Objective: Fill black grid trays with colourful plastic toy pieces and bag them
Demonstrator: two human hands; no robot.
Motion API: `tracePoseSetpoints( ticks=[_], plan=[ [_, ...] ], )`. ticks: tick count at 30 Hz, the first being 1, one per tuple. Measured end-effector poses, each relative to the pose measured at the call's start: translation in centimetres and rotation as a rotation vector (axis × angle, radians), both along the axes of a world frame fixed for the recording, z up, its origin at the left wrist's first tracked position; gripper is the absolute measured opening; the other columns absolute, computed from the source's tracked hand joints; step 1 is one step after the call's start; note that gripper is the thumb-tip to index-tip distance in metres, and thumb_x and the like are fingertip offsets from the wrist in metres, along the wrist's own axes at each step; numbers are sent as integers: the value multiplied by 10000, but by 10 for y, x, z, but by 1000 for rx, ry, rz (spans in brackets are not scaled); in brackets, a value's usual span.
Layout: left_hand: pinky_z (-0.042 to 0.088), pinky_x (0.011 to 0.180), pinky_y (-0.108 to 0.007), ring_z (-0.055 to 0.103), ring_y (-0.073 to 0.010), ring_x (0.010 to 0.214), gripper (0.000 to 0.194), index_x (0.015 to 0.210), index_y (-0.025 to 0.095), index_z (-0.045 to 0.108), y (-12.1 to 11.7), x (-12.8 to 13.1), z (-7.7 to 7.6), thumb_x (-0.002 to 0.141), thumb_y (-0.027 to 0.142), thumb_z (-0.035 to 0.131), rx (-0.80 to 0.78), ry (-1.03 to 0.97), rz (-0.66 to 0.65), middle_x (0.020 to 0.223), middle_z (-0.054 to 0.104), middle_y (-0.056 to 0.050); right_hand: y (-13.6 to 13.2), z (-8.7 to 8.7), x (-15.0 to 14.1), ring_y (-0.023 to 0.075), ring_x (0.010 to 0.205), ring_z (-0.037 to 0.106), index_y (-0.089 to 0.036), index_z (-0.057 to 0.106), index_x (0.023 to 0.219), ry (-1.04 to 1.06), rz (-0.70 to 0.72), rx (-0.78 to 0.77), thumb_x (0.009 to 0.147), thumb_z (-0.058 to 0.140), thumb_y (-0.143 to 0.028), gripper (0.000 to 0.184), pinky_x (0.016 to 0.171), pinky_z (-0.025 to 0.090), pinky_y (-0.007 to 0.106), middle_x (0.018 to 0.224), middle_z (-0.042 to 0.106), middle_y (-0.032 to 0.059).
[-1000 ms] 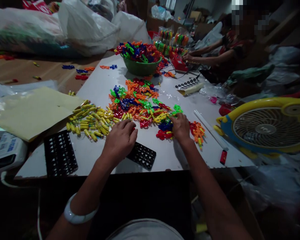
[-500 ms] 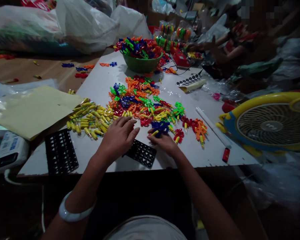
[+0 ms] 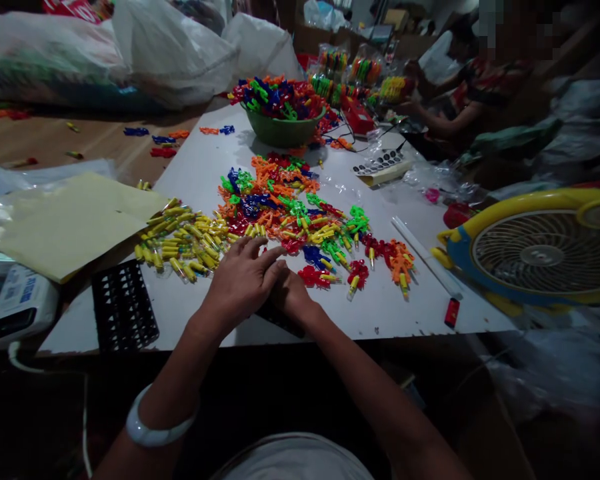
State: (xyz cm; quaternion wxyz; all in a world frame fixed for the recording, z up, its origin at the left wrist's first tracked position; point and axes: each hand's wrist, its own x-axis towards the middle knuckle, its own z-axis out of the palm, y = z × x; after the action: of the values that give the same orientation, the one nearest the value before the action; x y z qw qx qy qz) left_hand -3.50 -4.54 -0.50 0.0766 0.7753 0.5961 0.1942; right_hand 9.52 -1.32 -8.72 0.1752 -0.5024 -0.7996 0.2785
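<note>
My left hand (image 3: 243, 280) reaches over the near edge of the white table, palm down, with its fingers stretched forward and slightly apart. Tucked against it is my right hand (image 3: 294, 293), whose fingertips are hidden behind the left thumb. Beneath both hands lies a black perforated tray (image 3: 280, 320), mostly covered. Just beyond my right hand, a red plastic figure with a yellow tube (image 3: 314, 277) and a blue plastic figure (image 3: 315, 256) lie on the table. Left of my left hand spreads a pile of small yellow tubes (image 3: 180, 237) with clear ends.
Mixed coloured figures (image 3: 275, 200) are heaped mid-table before a green bowl (image 3: 285, 130) of more. A second black tray (image 3: 124, 307) and yellow sheets (image 3: 70, 220) are at left. A clear rod (image 3: 425, 257) and a yellow fan (image 3: 535, 253) are at right; a co-worker (image 3: 460, 107) sits beyond.
My right hand has moved left, from the blue figure to beside my left hand, covering more of the tray. The red figure beside the blue one now shows. The co-worker's hands have shifted.
</note>
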Motion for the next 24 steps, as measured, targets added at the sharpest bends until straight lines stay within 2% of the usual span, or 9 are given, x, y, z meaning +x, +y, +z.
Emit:
tracePoseSetpoints(
  ticks=[3, 5, 7, 11, 14, 16, 19, 22, 24],
  plan=[
    [350, 1115, -452, 487, -255, 1217, 404, 1171, 228, 670, 1, 0, 3, 993, 369, 335, 6, 4, -23, 1238, 607, -93, 10, 8, 36, 191, 850, 585, -187, 561, 990, 0, -23, 159, 876, 506, -182, 127, 733, 452, 295, 980, 626, 73],
    [367, 1099, -445, 495, -251, 1195, 389, 1126, 223, 679, 1, 2, 4, 987, 348, 338, 5, -7, -6, 1221, 612, -91, 20, 10, 68, 206, 832, 584, -174, 575, 937, -147, -249, 246, 874, 496, -155, 103, 724, 440, 323, 985, 613, 106],
    [388, 1075, -449, 486, -263, 1195, 374, 1103, 234, 685, 2, 5, 4, 978, 356, 354, -2, -35, 46, 1232, 607, -87, 30, 11, 96, 226, 795, 590, -166, 580, 833, -277, -384, 256, 858, 507, -144, 80, 688, 426, 344, 961, 606, 138],
    [405, 1047, -461, 483, -274, 1178, 363, 1090, 243, 687, 4, 11, 0, 968, 358, 365, 5, -88, 142, 1218, 617, -79, 42, 11, 119, 237, 807, 599, -196, 537, 725, -269, -379, 249, 788, 580, -168, 81, 683, 441, 339, 891, 623, 108],
    [394, 1056, -454, 481, -267, 1182, 370, 1096, 243, 683, 6, 11, -2, 972, 372, 359, 16, -111, 131, 1214, 620, -72, 34, 14, 110, 219, 783, 609, -219, 528, 835, 14, -451, 163, 742, 627, -255, 140, 655, 473, 323, 849, 634, 55],
    [390, 1058, -450, 480, -265, 1186, 382, 1109, 243, 677, 6, 10, -2, 977, 389, 351, 10, -109, 111, 1216, 617, -72, 19, 17, 96, 195, 684, 620, -221, 519, 947, 297, -455, -43, 727, 657, -341, 286, 597, 490, 312, 785, 638, 16],
    [378, 1067, -451, 478, -267, 1184, 396, 1127, 227, 667, 6, 9, -1, 981, 390, 337, 6, -79, 96, 1218, 611, -86, -12, 17, 67, 178, 588, 634, -209, 542, 1000, 594, -246, -448, 743, 650, -428, 354, 586, 522, 315, 686, 655, -10],
    [355, 1083, -461, 478, -270, 1177, 399, 1138, 219, 659, 8, 9, -1, 983, 372, 326, 4, -45, 85, 1210, 610, -92, -35, 10, 38, 179, 561, 639, -201, 588, 851, 654, -80, -627, 746, 665, -444, 276, 594, 533, 312, 628, 658, -5],
    [348, 1088, -461, 476, -269, 1177, 402, 1150, 219, 654, 8, 8, -1, 985, 370, 320, -1, -39, 86, 1208, 608, -91, -42, 4, 26, 185, 545, 626, -203, 592, 850, 588, -92, -553, 740, 694, -442, 282, 559, 513, 299, 609, 645, -8]
  ],
)
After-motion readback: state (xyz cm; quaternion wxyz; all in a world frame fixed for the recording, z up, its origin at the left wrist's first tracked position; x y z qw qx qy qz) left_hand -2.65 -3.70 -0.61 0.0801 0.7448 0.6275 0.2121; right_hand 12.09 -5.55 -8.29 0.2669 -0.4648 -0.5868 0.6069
